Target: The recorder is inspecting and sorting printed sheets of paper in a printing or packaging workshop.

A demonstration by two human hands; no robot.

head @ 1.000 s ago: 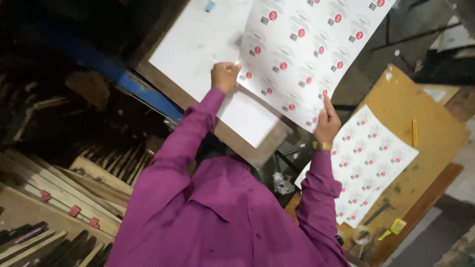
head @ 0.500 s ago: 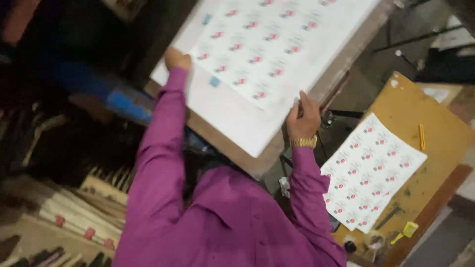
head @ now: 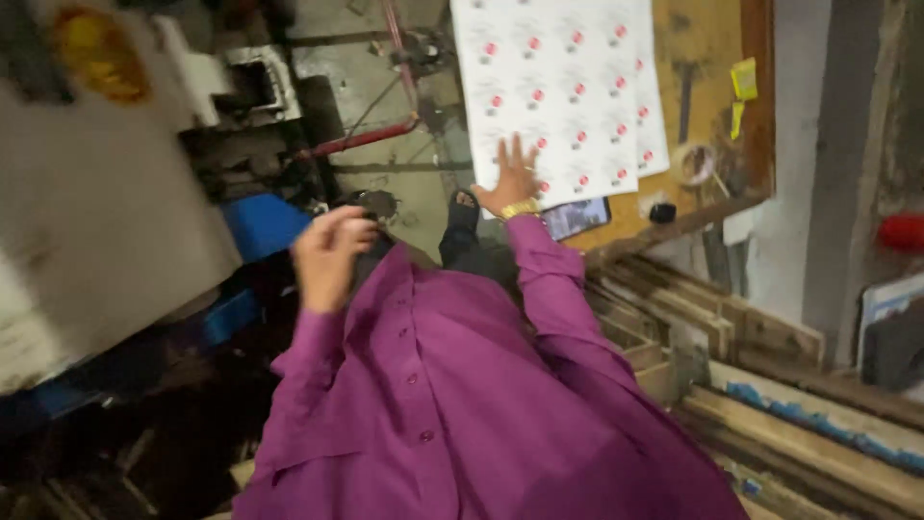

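The right hand (head: 512,178) is stretched forward on a straight, purple-sleeved arm, fingers spread wide and palm down. The left hand (head: 327,255) is raised near the chest, elbow bent, fingers loosely curled and blurred, holding nothing

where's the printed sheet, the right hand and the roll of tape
printed sheet (head: 558,87), head view, on its middle among the red marks
right hand (head: 512,181), head view, on the back of the hand, fingers spread on the sheet
roll of tape (head: 695,164), head view, on its ring
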